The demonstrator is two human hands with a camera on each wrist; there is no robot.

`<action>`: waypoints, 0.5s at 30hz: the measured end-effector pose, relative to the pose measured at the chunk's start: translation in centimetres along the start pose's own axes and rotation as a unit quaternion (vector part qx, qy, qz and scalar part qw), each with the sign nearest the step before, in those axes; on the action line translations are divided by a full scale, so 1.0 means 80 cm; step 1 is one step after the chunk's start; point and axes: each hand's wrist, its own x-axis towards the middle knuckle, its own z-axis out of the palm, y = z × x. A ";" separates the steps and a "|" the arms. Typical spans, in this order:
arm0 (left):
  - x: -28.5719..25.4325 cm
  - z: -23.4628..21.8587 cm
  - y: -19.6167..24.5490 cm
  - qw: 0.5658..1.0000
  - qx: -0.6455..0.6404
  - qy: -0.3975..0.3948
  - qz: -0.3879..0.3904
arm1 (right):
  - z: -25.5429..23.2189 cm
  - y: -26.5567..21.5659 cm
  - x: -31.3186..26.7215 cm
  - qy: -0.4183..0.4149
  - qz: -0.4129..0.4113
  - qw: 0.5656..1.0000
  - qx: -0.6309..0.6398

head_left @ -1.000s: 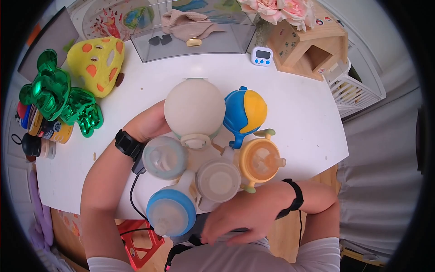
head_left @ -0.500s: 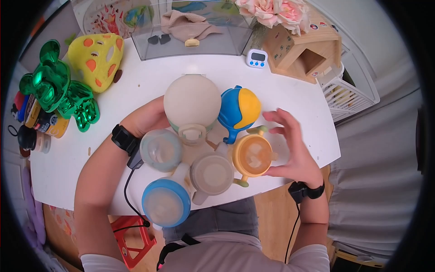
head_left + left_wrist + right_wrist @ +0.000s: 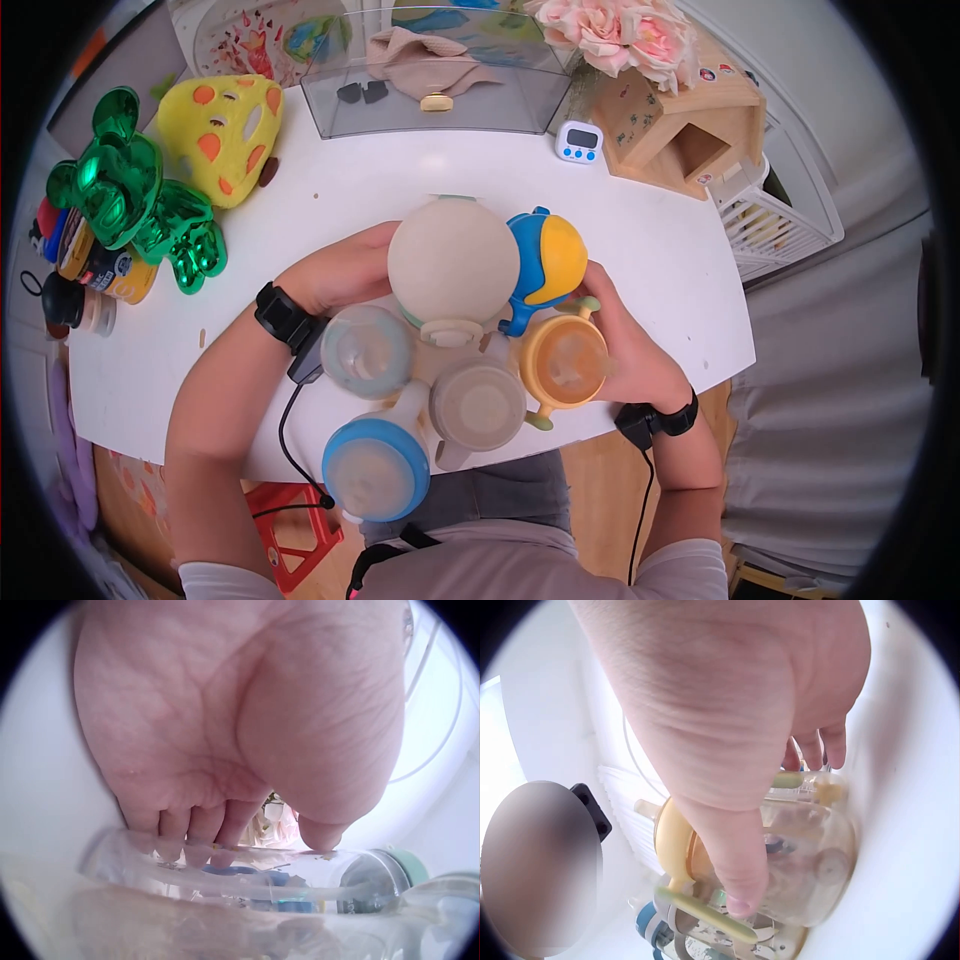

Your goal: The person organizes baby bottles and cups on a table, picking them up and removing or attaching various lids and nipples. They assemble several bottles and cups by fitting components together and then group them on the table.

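A tight cluster of baby bottles and cups stands near the table's front edge. My left hand (image 3: 350, 268) reaches behind a large cream-lidded bottle (image 3: 454, 258), and its fingers (image 3: 174, 823) extend down beside a clear container in the left wrist view. My right hand (image 3: 636, 350) grips a yellow-rimmed sippy cup (image 3: 563, 362) with green handles; the thumb crosses its clear side in the right wrist view. Around them are a blue-and-yellow cup (image 3: 560, 260), a grey-lidded cup (image 3: 478, 402), a bottle with a pale collar (image 3: 366, 350) and a blue-collared bottle (image 3: 378, 468).
On the white table (image 3: 270, 240), a green shiny bear figure (image 3: 120, 185) and a yellow plush (image 3: 222, 140) stand at the left. A clear case (image 3: 430, 115), a timer (image 3: 579, 142) and a wooden house (image 3: 680, 130) line the back. Cables hang from both wrists.
My right hand rose from my lap, came round the cluster's right side and took hold of the sippy cup. The left hand has stayed behind the large bottle.
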 end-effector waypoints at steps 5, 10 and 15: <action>0.000 -0.002 -0.002 1.000 0.028 -0.003 0.008 | 0.002 0.004 0.002 0.011 -0.023 0.999 -0.035; 0.000 -0.001 0.001 1.000 0.029 -0.007 0.008 | 0.005 0.006 0.003 0.018 -0.026 0.999 -0.022; -0.001 0.003 0.004 0.999 0.037 -0.003 -0.007 | 0.004 0.003 0.003 0.016 -0.037 0.997 -0.065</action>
